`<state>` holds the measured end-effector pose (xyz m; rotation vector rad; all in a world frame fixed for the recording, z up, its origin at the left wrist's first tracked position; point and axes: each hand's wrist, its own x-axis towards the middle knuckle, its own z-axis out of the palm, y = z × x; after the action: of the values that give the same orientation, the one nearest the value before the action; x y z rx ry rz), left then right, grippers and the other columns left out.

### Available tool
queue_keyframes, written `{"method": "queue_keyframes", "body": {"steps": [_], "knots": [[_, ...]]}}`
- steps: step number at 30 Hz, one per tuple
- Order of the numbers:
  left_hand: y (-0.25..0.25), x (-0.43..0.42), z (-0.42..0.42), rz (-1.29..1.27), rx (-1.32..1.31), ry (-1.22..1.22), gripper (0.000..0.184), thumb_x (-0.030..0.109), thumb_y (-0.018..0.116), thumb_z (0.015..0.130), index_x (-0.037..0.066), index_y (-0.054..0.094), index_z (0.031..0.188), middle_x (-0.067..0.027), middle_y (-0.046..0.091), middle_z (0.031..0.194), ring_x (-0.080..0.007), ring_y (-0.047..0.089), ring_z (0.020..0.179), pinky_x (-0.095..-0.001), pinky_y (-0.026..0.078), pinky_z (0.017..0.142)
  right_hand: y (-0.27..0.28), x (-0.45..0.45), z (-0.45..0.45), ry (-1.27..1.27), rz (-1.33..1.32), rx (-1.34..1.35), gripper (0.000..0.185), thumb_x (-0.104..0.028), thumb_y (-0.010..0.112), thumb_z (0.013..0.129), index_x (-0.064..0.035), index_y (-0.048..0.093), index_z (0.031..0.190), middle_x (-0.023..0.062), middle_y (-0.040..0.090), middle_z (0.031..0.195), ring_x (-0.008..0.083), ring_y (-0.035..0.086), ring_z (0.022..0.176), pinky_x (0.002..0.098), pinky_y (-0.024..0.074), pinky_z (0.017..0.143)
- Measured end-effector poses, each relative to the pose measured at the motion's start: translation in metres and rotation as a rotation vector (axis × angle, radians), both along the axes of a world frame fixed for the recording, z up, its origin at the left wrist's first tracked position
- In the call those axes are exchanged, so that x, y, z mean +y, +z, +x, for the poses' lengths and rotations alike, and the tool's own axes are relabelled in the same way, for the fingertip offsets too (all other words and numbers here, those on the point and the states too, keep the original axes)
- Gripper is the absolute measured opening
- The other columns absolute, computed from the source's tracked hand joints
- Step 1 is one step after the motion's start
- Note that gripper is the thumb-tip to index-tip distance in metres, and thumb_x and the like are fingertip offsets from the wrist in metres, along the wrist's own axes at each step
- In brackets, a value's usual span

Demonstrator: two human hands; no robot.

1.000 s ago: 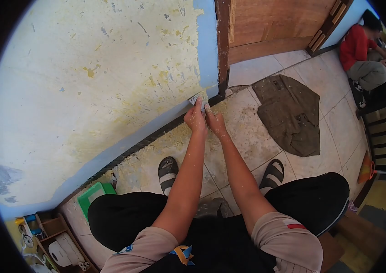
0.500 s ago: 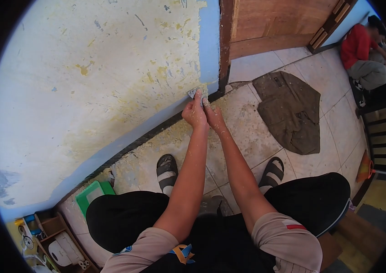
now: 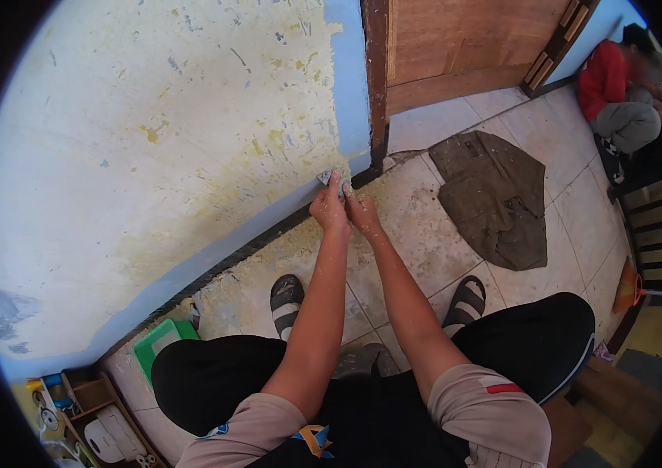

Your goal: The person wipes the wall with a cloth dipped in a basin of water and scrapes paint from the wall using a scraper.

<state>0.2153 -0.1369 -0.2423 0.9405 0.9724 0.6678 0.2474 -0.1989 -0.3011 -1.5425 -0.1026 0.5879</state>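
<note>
Both my hands meet at the lower edge of the wall (image 3: pixel 191 132), close to the door frame. My left hand (image 3: pixel 329 209) is closed on a flat metal scraper (image 3: pixel 325 178), one finger stretched along its blade. Beside it, my right hand (image 3: pixel 361 212) is closed round the scraper's other side; the handle is mostly hidden by the fingers. The blade lies against the wall where pale yellow, flaking paint borders a blue strip. Paint flakes cling to my hands and forearms.
A brown cloth (image 3: pixel 495 199) lies on the tiled floor, right of my hands. A green tray (image 3: pixel 161 343) is at lower left, near a wooden shelf (image 3: pixel 105 405). A wooden door (image 3: pixel 471 47) stands ahead. A person in red (image 3: pixel 608 86) squats at upper right. Paint crumbs litter the floor.
Both hands and the scraper rose slightly along the wall, then came back down a little. The view has shifted slightly. The grip looks the same.
</note>
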Motion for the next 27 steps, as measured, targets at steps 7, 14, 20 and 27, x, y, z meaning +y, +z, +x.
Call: {"method": "queue_keyframes", "body": {"steps": [7,14,20,27], "knots": [[0.002,-0.002,0.006,-0.008,-0.011,0.036,0.035,0.033,0.084,0.083,0.002,0.068,0.084,-0.0049,0.066,0.082,-0.012,0.059,0.071,-0.0276,0.051,0.067,0.017,-0.008,0.009,0.071,-0.035,0.047,0.061,-0.054,0.065,0.093,-0.0053,0.056,0.057,0.0006,0.05,0.053,0.0128,0.045,0.05,0.0332,0.0342,0.048],[0.02,-0.01,0.013,-0.041,-0.087,0.198,0.033,0.021,0.084,0.084,0.001,0.063,0.068,-0.0039,0.063,0.07,-0.0086,0.053,0.059,-0.0248,0.042,0.054,0.022,-0.007,0.009,0.058,-0.055,-0.027,0.063,-0.057,0.064,0.092,-0.0034,0.059,0.058,0.0031,0.053,0.054,0.0133,0.048,0.051,0.0336,0.037,0.049],[0.022,-0.007,0.014,-0.001,-0.072,0.195,0.035,0.025,0.084,0.084,0.003,0.061,0.067,-0.002,0.061,0.069,-0.0089,0.052,0.06,-0.0252,0.043,0.055,0.035,-0.001,0.01,0.037,-0.06,-0.037,0.059,-0.051,0.063,0.095,-0.0004,0.062,0.063,0.0035,0.055,0.055,0.0134,0.05,0.053,0.0342,0.038,0.05],[0.109,-0.001,0.022,0.056,-0.228,0.188,0.032,0.026,0.083,0.085,0.005,0.062,0.071,-0.0011,0.062,0.072,-0.0096,0.053,0.06,-0.0256,0.045,0.056,0.122,0.011,0.032,0.154,0.051,-0.214,0.038,-0.036,0.063,0.098,0.0012,0.069,0.095,0.0075,0.069,0.079,0.0132,0.058,0.07,0.0335,0.0471,0.064]]}}
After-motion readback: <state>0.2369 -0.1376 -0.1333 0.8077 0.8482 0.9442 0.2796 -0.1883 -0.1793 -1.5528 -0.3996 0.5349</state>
